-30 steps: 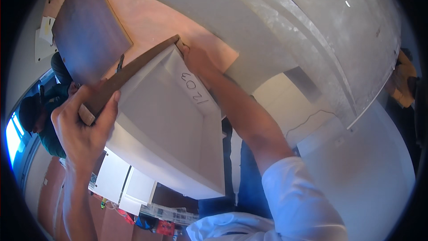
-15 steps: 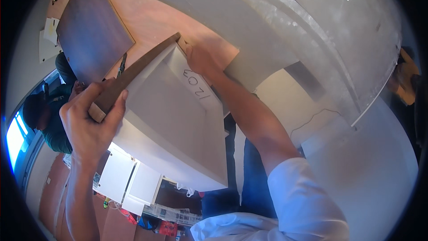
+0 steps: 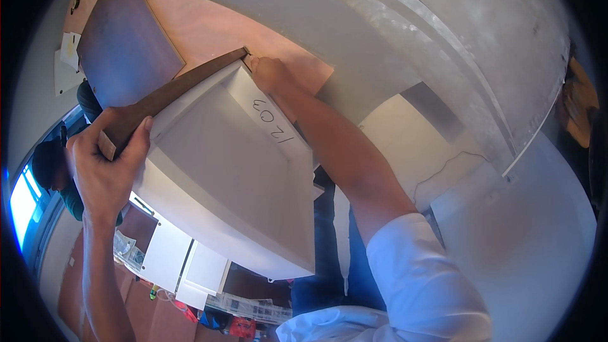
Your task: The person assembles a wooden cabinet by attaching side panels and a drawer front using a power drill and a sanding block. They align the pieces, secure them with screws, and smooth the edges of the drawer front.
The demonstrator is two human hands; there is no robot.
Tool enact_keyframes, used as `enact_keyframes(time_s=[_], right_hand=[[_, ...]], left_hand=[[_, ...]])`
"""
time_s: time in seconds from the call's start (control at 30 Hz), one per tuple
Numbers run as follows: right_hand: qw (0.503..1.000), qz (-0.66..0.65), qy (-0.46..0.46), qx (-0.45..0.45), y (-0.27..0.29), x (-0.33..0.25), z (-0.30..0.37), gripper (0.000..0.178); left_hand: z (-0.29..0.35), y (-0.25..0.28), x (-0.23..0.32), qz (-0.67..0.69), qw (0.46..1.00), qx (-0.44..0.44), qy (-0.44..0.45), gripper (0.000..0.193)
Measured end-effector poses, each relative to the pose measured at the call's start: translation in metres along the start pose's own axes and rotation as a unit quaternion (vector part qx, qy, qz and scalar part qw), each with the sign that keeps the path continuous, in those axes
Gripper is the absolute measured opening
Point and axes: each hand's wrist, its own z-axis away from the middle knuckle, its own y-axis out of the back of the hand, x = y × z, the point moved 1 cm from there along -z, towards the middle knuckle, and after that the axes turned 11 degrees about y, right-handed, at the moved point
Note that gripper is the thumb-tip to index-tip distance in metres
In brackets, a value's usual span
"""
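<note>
In front of me is a white drawer box point(image 3: 221, 158), tilted with its open side toward me. It has a brown wood-look front panel point(image 3: 183, 82) and dark handwriting on one inner side wall. My left hand point(image 3: 104, 168) is closed round the near end of that panel, thumb on the drawer side and fingers over the outer face. At the far corner my right hand point(image 3: 269, 75) grips where the panel meets the side wall. Its fingertips are partly hidden, and its forearm runs along the drawer's right side.
A flat brown board point(image 3: 130, 44) lies on a pinkish surface point(image 3: 215, 22) beyond the drawer. Someone in dark clothing point(image 3: 47, 161) is at the far left. White panels point(image 3: 166, 250) and a red item point(image 3: 242, 327) show below. A thin cord point(image 3: 443, 164) hangs at right.
The drawer and both hands have shifted slightly left. The panel's near end has swung left and up a little, my left hand moving with it. Both hands keep their hold.
</note>
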Motion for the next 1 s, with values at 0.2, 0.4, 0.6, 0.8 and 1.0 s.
enact_keyframes(time_s=[0.2, 0.4, 0.6, 0.8, 1.0], right_hand=[[0.999, 0.032, -0.031, -0.017, 0.001, -0.004, -0.003, 0.07], [0.995, 0.095, 0.005, -0.041, -0.008, 0.002, -0.005, 0.069], [0.997, 0.057, -0.029, -0.036, -0.003, 0.003, 0.018, 0.069], [0.997, 0.012, -0.055, -0.052, 0.01, -0.006, 0.031, 0.069], [0.996, 0.012, -0.01, 0.084, 0.003, 0.014, 0.056, 0.063]], left_hand=[[-0.01, -0.001, -0.003, 0.039, 0.999, -0.029, -0.019, 0.056], [-0.011, 0.0, -0.001, 0.045, 0.996, 0.019, -0.077, 0.052], [-0.012, 0.001, 0.002, 0.124, 0.988, -0.037, -0.087, 0.046], [-0.012, 0.005, 0.005, 0.121, 0.987, -0.037, -0.095, 0.039], [-0.008, 0.006, 0.01, 0.125, 0.986, -0.045, -0.101, 0.033]])
